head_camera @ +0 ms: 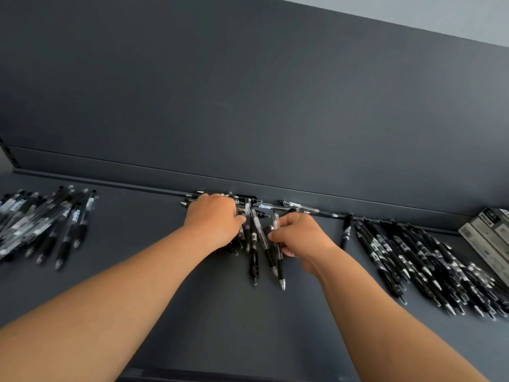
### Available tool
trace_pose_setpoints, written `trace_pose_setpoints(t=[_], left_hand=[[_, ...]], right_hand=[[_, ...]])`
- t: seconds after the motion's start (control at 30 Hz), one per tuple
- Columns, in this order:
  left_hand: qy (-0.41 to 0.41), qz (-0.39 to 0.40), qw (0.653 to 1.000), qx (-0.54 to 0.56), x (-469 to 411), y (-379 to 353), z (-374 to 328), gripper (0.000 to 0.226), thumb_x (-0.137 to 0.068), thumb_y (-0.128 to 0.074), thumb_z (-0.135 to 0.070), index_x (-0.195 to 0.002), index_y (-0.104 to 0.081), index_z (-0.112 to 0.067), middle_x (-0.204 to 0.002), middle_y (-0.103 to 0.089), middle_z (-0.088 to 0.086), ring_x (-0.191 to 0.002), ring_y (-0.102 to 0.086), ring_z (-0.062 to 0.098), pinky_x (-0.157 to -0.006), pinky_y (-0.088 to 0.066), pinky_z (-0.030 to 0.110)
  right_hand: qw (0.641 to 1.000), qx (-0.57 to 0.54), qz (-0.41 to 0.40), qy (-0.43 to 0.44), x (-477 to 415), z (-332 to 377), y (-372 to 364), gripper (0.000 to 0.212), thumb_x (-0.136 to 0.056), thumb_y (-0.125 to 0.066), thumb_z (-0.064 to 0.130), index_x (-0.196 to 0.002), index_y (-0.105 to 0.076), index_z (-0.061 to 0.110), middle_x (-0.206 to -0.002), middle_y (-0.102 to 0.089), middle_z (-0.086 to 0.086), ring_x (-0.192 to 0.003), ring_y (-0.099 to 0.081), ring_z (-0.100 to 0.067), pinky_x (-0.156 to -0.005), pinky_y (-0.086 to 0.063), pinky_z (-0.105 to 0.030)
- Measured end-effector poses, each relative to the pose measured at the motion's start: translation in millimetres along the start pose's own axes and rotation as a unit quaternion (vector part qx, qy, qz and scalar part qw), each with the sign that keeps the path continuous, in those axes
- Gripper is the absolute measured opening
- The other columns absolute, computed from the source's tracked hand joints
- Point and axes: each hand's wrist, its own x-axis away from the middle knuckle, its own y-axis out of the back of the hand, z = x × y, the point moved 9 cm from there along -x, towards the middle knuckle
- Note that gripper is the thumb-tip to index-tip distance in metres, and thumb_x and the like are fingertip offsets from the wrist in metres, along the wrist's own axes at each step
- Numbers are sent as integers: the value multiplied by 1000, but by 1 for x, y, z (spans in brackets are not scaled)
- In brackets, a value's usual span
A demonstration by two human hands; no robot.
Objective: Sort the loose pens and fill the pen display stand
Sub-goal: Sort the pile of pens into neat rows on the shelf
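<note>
On the dark table (220,312) the pens lie in three groups – a left pile (41,224), a middle pile (254,244) against the back ledge and a big right pile (413,263); the pens in each are too many to count. One single pen (346,230) lies apart between the middle and right piles. Both hands are at the middle pile. The left hand (213,220) lies over it with fingers bent down – whether it grips, I cannot tell. The right hand (298,234) pinches one clear pen (281,268). Grey boxes (490,232), at least two, stand at the far right.
</note>
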Motion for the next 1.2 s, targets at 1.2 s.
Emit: trace_pose_setpoints(t=[1.2], left_hand=[[255,43,820,510,57,53,131,8,-85,-67,-7,-92,-63,-10,-84,-70,10,-69,-63,20,-62,-53,32]], right_hand=[[980,-56,169,91,26,110,-118,12,-83,-66,-1,-87,-61,10,-73,-65,-3,-65,-62,-11,-70,-58,-27]])
